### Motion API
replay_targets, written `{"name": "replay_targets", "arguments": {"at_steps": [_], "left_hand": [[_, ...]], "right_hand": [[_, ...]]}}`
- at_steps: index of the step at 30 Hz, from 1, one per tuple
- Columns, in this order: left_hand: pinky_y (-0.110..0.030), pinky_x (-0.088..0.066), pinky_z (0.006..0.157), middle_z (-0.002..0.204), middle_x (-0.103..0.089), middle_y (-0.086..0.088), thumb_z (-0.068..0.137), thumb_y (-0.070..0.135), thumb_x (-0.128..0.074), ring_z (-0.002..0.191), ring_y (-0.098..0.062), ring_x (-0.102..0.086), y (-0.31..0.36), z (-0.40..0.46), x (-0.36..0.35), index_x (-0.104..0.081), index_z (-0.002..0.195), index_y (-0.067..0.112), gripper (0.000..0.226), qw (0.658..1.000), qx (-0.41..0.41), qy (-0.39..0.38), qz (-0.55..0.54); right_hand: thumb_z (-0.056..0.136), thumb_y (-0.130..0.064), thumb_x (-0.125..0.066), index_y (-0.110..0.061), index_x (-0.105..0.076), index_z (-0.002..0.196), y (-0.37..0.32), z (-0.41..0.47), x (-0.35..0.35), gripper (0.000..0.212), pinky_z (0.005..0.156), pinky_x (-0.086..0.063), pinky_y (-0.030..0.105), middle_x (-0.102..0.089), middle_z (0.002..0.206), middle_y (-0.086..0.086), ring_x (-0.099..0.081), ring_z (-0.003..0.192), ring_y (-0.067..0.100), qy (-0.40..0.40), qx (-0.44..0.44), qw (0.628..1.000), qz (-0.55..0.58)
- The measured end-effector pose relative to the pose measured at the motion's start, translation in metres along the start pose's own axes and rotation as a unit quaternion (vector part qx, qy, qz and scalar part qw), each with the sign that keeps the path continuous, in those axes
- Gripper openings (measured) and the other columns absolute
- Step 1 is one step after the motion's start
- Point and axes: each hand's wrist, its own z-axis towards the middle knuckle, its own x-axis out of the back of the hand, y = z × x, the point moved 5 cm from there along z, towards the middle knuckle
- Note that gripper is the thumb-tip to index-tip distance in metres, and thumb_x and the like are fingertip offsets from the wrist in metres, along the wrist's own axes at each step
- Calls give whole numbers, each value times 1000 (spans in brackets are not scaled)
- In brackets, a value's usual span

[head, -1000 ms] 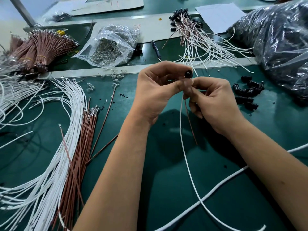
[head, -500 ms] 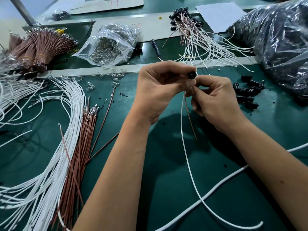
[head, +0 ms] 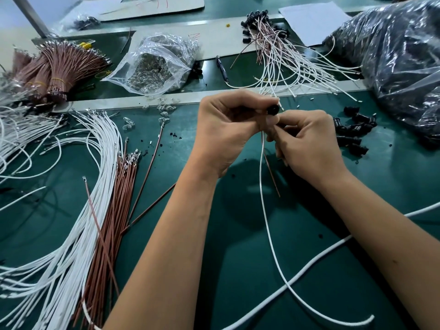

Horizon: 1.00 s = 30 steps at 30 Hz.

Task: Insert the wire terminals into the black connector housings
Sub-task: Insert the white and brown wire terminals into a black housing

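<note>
now white wire (head: 267, 225) and brown wire (head: 271, 173) hanging lower. right hand (head: 309, 141) pinching them, left hand (head: 228, 129) gripping black housing (head: 272, 109), lifted a bit higher. probably pushed in. more housings (head: 352, 129) waiting beyond.

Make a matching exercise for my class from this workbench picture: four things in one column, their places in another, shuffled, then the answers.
Things:
1. black housing
2. clear bag of parts
3. loose black housings
4. finished wire assemblies

Places:
A. far side, left of centre
B. on the mat beside the right hand
C. far side, beyond the hands
D. pinched in the left hand

Pairs: 1-D, 2-A, 3-B, 4-C
</note>
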Motion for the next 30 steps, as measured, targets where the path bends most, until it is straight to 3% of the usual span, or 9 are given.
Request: {"name": "replay_targets", "arguments": {"at_steps": [2, 4, 7, 12, 19, 23, 30], "left_hand": [[-27, -57, 74, 88, -67, -15, 69, -27, -72, 77, -17, -68, 0, 0, 0, -66, 109, -9, 44, 1000, 3, -10, 11], [-27, -56, 79, 88, -69, -14, 70, -26, -72, 80, -16, -69, 1, -1, 0, -67, 108, -9, 42, 1000, 3, -17, 22], [-30, -56, 85, 89, -71, -15, 72, -24, -73, 84, -19, -71, 3, -2, 0, -67, 108, -12, 38, 999, 2, -24, 30], [-33, -58, 85, 84, -72, -10, 70, -20, -77, 83, -21, -70, 4, -4, 1, -71, 103, -3, 37, 999, 8, -26, 36], [-31, -58, 77, 79, -72, -11, 66, -21, -79, 75, -19, -69, 8, -3, -1, -72, 92, 3, 36, 1000, -5, -12, 19], [-29, -57, 74, 77, -71, -10, 66, -25, -76, 72, -18, -69, 7, -3, 0, -71, 89, 3, 37, 1000, -3, -12, -1], [-28, -58, 75, 78, -72, -11, 67, -27, -73, 73, -17, -69, 5, -4, -1, -69, 86, 1, 34, 1000, 5, -11, -21]], "right_hand": [[94, -29, -73, -38, -64, 69, -2, -1, 3, 29, 50, -37, 19, -58, 53, -16, -50, 46, 2, 15, 26, 999, -29], [94, -32, -75, -28, -70, 88, -7, -1, 5, 9, 57, -47, 29, -64, 71, -13, -61, 60, 12, 20, 56, 997, -41], [93, -12, -73, -8, -73, 109, -14, 1, 8, 16, 69, -56, 45, -69, 97, -1, -67, 82, 23, 35, 111, 992, -56], [89, 2, -69, -6, -77, 92, -18, -2, 11, 12, 54, -53, 35, -62, 80, -3, -64, 62, 15, 59, 148, 984, -74], [92, 2, -68, -5, -78, 89, -24, -5, 12, 13, 44, -53, 32, -65, 77, 6, -66, 59, 13, 59, 161, 982, -77], [90, 8, -65, -5, -77, 86, -25, -6, 10, 19, 44, -53, 28, -64, 76, 8, -65, 58, 12, 51, 154, 984, -74], [88, 7, -66, -8, -74, 81, -24, -4, 9, 18, 47, -52, 36, -63, 73, 6, -62, 59, 13, 44, 146, 985, -74]]}}
